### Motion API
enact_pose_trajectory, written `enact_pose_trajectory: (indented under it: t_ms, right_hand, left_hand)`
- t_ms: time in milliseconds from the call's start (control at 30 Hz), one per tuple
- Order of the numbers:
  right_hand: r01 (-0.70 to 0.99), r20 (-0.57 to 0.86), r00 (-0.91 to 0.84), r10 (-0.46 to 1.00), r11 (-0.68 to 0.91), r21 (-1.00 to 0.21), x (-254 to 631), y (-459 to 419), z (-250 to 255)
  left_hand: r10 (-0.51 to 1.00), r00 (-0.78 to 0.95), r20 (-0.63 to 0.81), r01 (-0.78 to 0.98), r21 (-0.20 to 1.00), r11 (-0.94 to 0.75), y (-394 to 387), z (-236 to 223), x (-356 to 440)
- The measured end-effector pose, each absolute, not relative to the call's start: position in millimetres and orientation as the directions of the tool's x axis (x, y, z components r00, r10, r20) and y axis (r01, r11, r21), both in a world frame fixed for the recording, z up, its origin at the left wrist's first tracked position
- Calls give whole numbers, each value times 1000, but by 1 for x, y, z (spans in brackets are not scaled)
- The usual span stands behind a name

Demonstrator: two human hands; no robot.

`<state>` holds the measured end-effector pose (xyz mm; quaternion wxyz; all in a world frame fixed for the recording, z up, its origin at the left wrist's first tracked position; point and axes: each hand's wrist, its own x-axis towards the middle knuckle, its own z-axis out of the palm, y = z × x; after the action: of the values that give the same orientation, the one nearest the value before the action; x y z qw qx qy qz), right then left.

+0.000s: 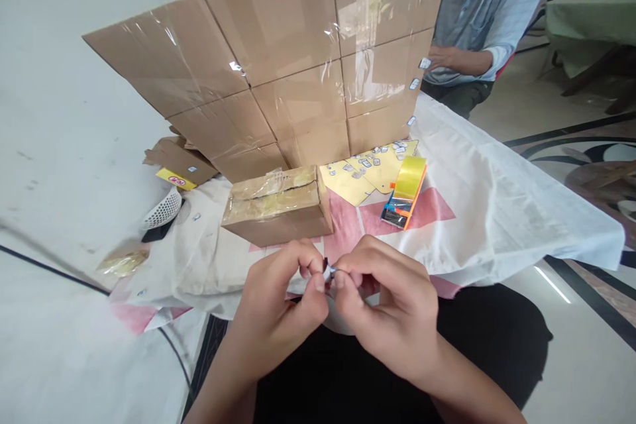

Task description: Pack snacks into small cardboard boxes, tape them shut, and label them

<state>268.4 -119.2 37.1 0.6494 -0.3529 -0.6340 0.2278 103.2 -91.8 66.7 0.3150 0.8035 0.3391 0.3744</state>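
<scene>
Pinched between both sets of fingertips is a small white-and-blue piece (328, 271) with a dark bit at its left end; fingers hide much of it. My left hand (285, 301) is closed on its left side, thumb against forefinger. On the other side, my right hand (392, 301) grips its bluish end in the same way. Both hands are over the near edge of the table, in front of a taped cardboard box (278, 215). Beyond my right hand lies a tape dispenser (405, 192) with a yellowish tape roll.
A large taped cardboard panel (298, 93) stands upright behind the box. Small labels lie on yellow paper (352, 182). At left are a torn carton (183, 162) and a white perforated object (163, 209). Across the table (536, 212) sits another person (477, 46), one hand near the panel's edge.
</scene>
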Motion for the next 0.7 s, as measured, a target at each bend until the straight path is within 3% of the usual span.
enact_pose_trajectory:
  t_ms: [133, 400, 567, 700]
  right_hand:
    - [80, 604, 154, 782, 599, -796, 266, -118, 35]
    - [-10, 497, 232, 836, 513, -858, 266, -115, 25]
    - [-141, 399, 257, 880, 443, -886, 267, -104, 14]
    - [19, 389, 289, 875, 401, -916, 279, -79, 12]
  left_hand:
    - [837, 415, 357, 265, 833, -486, -90, 63, 104]
    - [892, 303, 334, 337, 839, -428, -86, 61, 103]
    - [928, 140, 346, 358, 856, -373, -84, 51, 96]
    - [940, 136, 312, 258, 905, -337, -77, 40, 84]
